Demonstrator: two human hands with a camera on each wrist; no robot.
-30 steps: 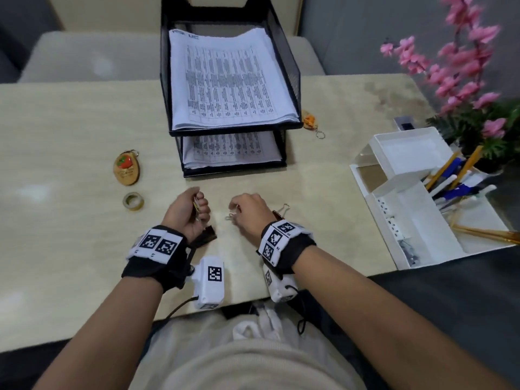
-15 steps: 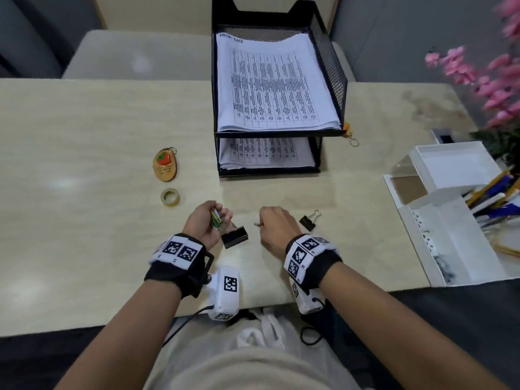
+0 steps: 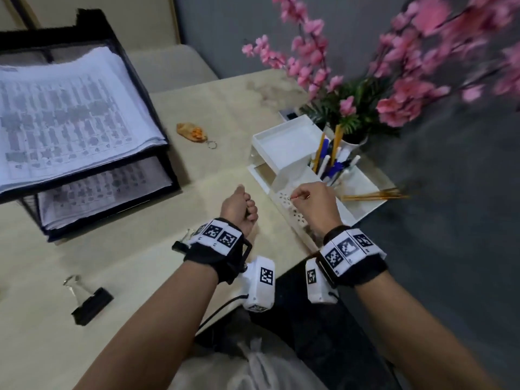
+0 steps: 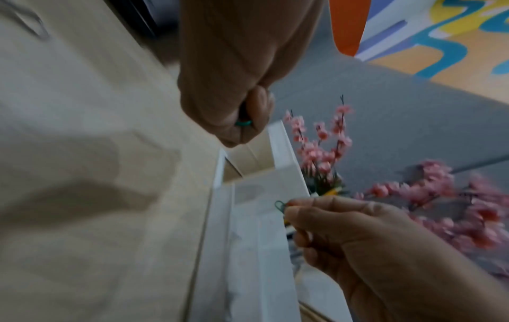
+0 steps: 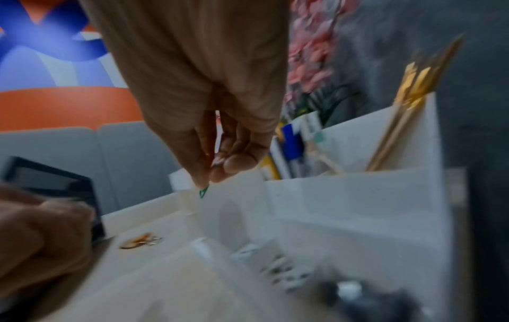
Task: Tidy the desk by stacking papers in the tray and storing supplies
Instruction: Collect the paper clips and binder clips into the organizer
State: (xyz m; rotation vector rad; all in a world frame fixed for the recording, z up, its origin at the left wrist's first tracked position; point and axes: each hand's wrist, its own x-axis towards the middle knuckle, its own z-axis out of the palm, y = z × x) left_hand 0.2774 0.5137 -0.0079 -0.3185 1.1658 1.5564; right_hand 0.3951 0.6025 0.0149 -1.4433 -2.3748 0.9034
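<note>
Mostly hidden, paper clips (image 4: 243,123) sit inside closed left hand (image 3: 238,207)

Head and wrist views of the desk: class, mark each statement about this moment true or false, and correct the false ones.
1. The right hand pinches a green paper clip over the white organizer. True.
2. The left hand lies flat and open on the desk. False: it is curled in a fist round something small and green.
3. Printed papers lie in the top tier of the black tray. True.
4. A black binder clip sits inside the organizer. False: it lies on the desk, near the left forearm.
</note>
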